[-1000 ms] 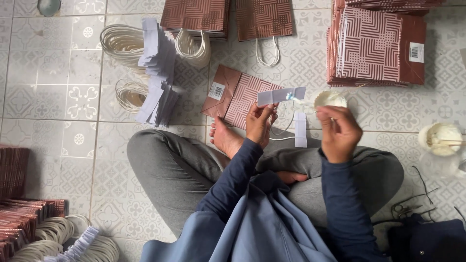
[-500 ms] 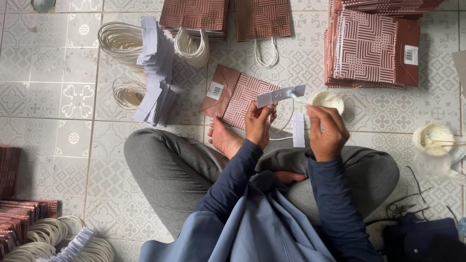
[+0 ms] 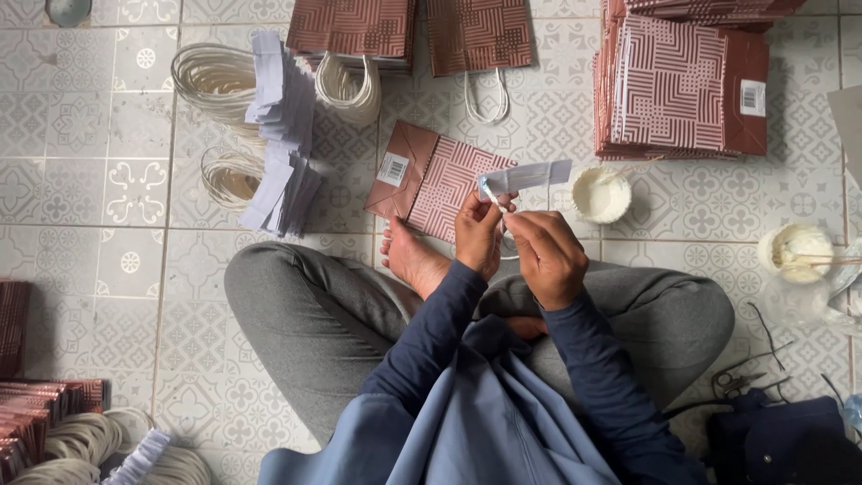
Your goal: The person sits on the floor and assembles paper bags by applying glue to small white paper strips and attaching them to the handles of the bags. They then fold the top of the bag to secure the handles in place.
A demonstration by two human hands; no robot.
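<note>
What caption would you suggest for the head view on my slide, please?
Seated cross-legged on tiled floor, a person's left hand and right hand hold a white paper strip above a patterned paper bag.

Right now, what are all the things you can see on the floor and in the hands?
paper strip: one, pale blue-white, pinched in both hands
flat paper bag: one, maroon with pattern, on floor by the bare foot
bag stack: one tall pile, maroon, top right
paper strip pile: one, pale, left of centre
handle cord bundles: several, cream, upper left
small bowl: one, white, right of the strip
floor tiles: grey patterned
left hand: holds strip end
right hand: beside it, on the strip
</note>
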